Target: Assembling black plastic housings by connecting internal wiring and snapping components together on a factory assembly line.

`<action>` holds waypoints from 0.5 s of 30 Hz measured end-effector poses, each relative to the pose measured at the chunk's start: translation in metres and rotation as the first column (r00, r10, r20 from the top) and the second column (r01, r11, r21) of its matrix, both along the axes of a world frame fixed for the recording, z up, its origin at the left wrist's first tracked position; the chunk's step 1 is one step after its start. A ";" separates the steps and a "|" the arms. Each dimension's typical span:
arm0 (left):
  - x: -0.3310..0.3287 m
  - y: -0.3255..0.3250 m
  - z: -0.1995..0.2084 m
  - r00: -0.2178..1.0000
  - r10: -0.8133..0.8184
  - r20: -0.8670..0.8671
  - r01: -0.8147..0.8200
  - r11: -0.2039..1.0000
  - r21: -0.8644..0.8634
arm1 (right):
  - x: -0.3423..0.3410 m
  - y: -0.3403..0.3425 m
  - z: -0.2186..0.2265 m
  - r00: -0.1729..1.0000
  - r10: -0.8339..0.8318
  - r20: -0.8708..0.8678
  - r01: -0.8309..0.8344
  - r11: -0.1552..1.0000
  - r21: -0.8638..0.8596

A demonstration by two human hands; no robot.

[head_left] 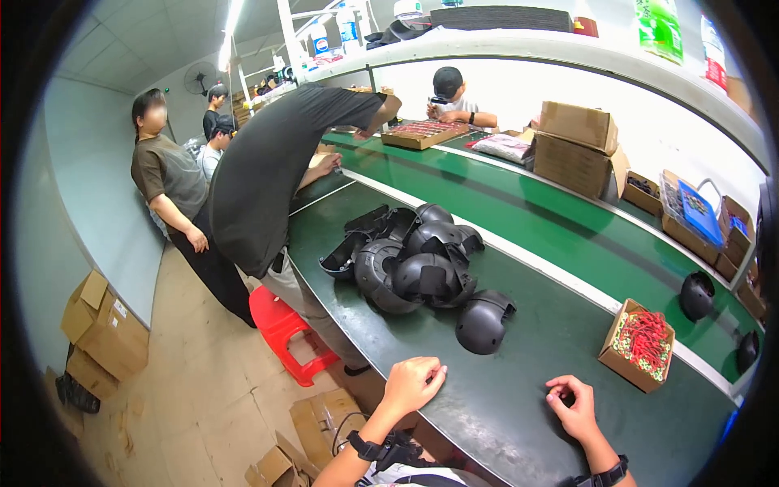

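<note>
My left hand (414, 384) rests at the near edge of the green workbench (519, 390), its fingers curled into a loose fist with nothing showing in them. Farther right, my right hand (574, 408) lies over the bench with fingers and thumb curled in; a small dark gap shows between them and no held object is visible. Just beyond my left hand sits a single black rounded plastic shell (484, 322). Behind it is a heap of similar black shells (422, 260), some overlapping. A cardboard box of red wires with small green-white parts (645, 342) stands beyond my right hand.
A green conveyor belt (519, 211) runs along the far side, carrying black shells (696, 295) at right. Cartons (572, 154) line its far edge. At left, a person in black (284, 170) leans over the bench beside a red stool (284, 333). Overhead runs a shelf (519, 49).
</note>
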State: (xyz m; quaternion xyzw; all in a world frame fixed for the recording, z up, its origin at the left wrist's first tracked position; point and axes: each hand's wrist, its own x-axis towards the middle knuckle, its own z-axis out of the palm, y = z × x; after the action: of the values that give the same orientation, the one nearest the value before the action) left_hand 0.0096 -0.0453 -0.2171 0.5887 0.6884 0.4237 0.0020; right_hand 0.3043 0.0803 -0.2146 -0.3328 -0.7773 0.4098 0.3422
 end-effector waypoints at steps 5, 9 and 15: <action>-0.002 -0.001 -0.002 1.000 -0.007 -0.008 0.007 1.000 -0.009 | -0.002 -0.001 0.004 1.000 0.001 0.025 -0.002 0.999 0.034; -0.002 0.000 -0.002 1.000 -0.010 -0.007 0.010 1.000 -0.009 | 0.000 0.000 0.002 1.000 -0.001 0.029 0.000 1.000 0.026; -0.001 0.000 0.000 1.000 -0.003 0.001 0.003 1.000 -0.005 | 0.000 0.000 0.003 1.000 0.005 0.017 -0.005 1.000 0.018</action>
State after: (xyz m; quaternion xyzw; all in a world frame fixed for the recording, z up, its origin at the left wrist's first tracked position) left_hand 0.0086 -0.0452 -0.2175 0.5895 0.6886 0.4222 0.0044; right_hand 0.3038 0.0804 -0.2118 -0.3313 -0.7847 0.4007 0.3376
